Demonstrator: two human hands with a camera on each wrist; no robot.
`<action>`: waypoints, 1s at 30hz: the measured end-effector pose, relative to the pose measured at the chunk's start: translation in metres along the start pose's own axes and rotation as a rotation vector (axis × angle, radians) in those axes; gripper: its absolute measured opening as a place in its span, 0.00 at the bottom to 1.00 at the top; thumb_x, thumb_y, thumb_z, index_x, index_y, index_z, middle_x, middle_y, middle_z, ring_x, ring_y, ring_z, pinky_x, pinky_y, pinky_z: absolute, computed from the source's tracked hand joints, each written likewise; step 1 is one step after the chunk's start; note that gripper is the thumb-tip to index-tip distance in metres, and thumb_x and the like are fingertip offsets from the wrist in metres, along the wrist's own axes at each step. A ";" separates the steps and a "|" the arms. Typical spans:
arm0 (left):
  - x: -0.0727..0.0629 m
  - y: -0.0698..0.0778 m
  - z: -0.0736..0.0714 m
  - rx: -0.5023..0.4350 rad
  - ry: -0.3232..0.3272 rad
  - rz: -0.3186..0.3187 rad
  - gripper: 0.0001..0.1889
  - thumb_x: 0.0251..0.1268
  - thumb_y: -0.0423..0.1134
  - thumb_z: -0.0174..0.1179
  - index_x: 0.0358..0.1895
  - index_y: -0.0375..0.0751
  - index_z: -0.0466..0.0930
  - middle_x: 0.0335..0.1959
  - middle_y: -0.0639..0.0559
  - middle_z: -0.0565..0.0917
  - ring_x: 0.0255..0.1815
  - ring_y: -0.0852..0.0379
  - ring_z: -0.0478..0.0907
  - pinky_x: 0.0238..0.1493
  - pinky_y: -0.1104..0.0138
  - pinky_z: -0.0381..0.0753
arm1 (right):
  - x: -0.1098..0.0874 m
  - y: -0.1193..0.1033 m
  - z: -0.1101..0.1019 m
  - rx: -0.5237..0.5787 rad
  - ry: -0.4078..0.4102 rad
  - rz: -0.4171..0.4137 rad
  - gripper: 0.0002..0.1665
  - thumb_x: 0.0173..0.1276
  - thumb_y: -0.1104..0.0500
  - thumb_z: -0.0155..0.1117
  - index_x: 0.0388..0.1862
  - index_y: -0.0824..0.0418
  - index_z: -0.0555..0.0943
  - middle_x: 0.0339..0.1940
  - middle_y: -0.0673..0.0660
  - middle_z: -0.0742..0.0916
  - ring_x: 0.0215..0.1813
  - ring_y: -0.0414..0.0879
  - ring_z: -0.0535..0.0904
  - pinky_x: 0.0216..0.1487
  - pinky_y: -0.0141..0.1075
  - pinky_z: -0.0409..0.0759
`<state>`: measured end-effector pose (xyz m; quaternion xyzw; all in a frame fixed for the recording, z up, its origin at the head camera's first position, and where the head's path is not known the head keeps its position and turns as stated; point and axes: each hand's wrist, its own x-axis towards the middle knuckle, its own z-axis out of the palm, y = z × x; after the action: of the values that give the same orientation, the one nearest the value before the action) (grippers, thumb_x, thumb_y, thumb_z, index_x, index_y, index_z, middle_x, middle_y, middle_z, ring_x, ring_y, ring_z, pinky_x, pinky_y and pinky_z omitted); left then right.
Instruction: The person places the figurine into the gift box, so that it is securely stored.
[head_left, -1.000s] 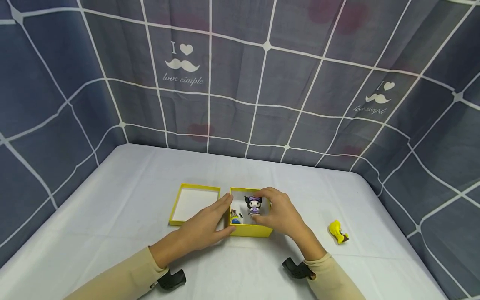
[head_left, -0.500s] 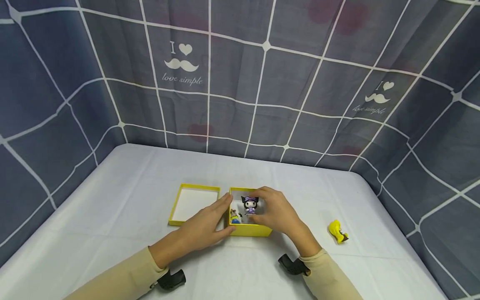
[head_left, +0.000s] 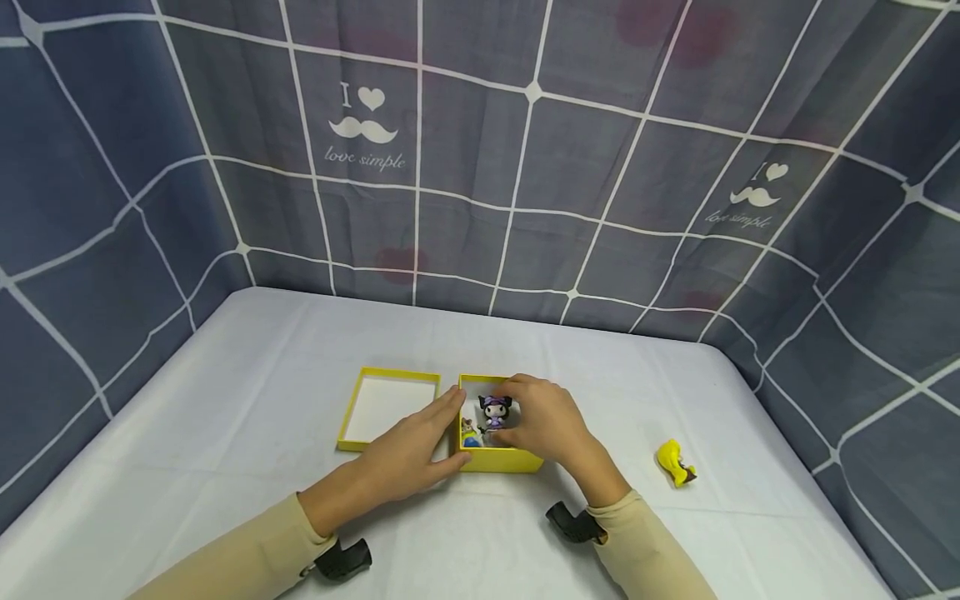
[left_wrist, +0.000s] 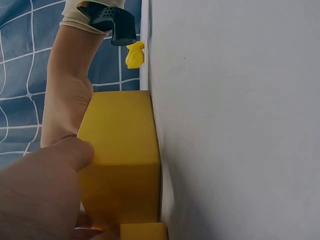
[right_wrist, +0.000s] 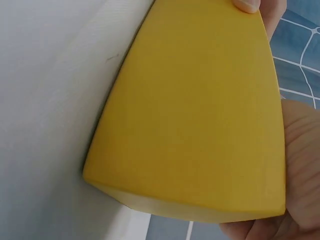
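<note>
Purple figurine [head_left: 496, 412] farther left, yellow box [head_left: 501, 461] unmoved

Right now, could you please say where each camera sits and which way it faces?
On the head: looks forward and down at the yellow box; left hand, right hand show.
On left wrist: faces across the box; left hand, right forearm show.
On right wrist: faces the box's near wall; right hand, left thumb show.
Head and left-wrist views share the yellow-and-brown toy.
</note>
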<state>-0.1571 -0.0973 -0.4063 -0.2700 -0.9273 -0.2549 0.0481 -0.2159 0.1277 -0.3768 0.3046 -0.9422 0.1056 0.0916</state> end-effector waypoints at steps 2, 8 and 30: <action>-0.001 0.000 0.000 0.007 0.008 0.003 0.44 0.67 0.59 0.58 0.76 0.36 0.53 0.77 0.44 0.55 0.73 0.53 0.57 0.68 0.59 0.65 | 0.001 -0.001 0.000 -0.011 -0.013 0.001 0.32 0.42 0.43 0.83 0.48 0.51 0.86 0.48 0.45 0.86 0.47 0.43 0.82 0.45 0.42 0.82; -0.001 0.000 0.000 0.002 0.021 0.011 0.43 0.67 0.58 0.58 0.76 0.35 0.53 0.76 0.43 0.56 0.73 0.52 0.57 0.69 0.59 0.64 | 0.006 -0.004 0.001 -0.037 -0.051 -0.002 0.32 0.43 0.43 0.82 0.48 0.52 0.86 0.49 0.47 0.86 0.46 0.44 0.82 0.43 0.44 0.82; 0.000 0.000 0.001 -0.024 -0.002 -0.009 0.44 0.67 0.57 0.59 0.77 0.37 0.52 0.77 0.45 0.54 0.74 0.53 0.54 0.69 0.59 0.62 | 0.007 -0.010 -0.001 -0.007 -0.117 0.012 0.33 0.42 0.46 0.84 0.49 0.55 0.86 0.49 0.49 0.87 0.45 0.44 0.82 0.42 0.42 0.82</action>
<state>-0.1574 -0.0966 -0.4071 -0.2668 -0.9253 -0.2660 0.0429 -0.2155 0.1163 -0.3733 0.3043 -0.9481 0.0847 0.0369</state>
